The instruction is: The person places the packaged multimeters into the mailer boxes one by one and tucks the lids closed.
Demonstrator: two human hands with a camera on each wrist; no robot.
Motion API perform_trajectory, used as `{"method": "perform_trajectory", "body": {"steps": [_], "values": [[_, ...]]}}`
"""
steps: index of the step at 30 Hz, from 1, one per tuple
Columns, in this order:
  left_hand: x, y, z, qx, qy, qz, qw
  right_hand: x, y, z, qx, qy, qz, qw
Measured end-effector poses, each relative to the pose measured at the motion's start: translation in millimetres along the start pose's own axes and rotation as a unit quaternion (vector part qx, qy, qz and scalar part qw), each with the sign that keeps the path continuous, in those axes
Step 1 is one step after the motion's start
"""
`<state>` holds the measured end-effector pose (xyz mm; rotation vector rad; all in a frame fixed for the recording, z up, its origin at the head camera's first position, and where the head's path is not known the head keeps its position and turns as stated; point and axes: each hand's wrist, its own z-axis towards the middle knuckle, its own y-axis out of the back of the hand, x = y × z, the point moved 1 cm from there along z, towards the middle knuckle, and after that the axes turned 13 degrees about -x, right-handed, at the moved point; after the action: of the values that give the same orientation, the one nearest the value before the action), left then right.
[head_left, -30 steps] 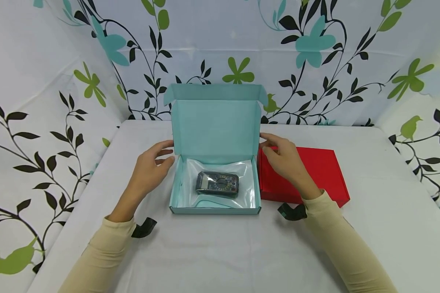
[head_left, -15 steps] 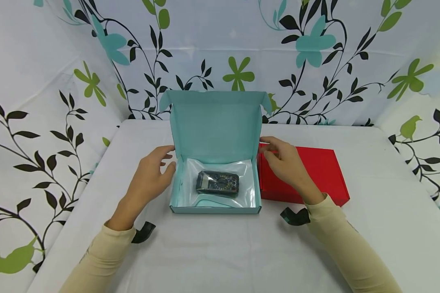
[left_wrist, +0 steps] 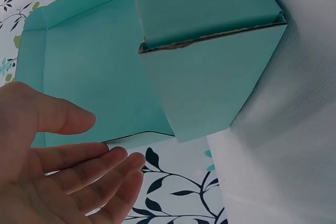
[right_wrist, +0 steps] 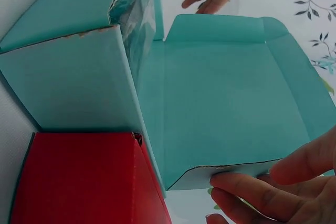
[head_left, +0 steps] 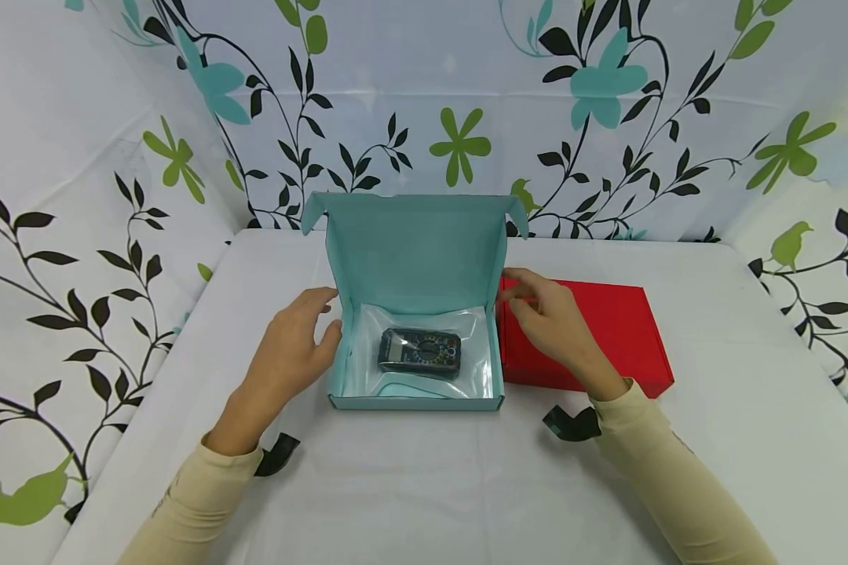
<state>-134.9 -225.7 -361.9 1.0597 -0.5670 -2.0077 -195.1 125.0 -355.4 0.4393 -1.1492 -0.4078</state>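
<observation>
A turquoise cardboard box (head_left: 415, 403) stands with its lid (head_left: 417, 251) raised, leaning forward over the tray. Inside lies a clear plastic bag (head_left: 469, 377) holding a black digital multimeter (head_left: 420, 351) with a dial. At the lid's left edge is my left hand (head_left: 290, 345), its fingers extended and thumb apart in the left wrist view. On the opposite side, my right hand (head_left: 553, 318) touches the lid's edge. In the right wrist view its fingers (right_wrist: 257, 195) lie along the outside of the side flap, with the thumb at the edge.
A red cardboard box (head_left: 615, 333), closed, sits right against the turquoise box on the right, partly under my right hand. White cloth covers the table (head_left: 424, 486). Behind hangs a leaf-patterned curtain (head_left: 410, 63). Black straps (head_left: 572, 424) stick out at both wrists.
The lid has tilted forward toward me, its top flap dropping in the head view. Both hands have come slightly down and nearer alongside it. The multimeter and red box stay in place.
</observation>
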Motion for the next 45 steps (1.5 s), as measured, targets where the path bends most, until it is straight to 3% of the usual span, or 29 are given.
{"method": "perform_trajectory", "body": {"steps": [13, 45], "values": [[8.6, 0.6, -8.9, 0.022, 0.048, -0.073, 0.996, -3, 1.4, -5, 0.017, 0.005, 0.014, 1.0], [11.0, -2.5, -25.2, 0.039, 0.067, -0.067, 0.9947, -8, 1.5, -21, 0.027, 0.016, 0.013, 0.999]]}}
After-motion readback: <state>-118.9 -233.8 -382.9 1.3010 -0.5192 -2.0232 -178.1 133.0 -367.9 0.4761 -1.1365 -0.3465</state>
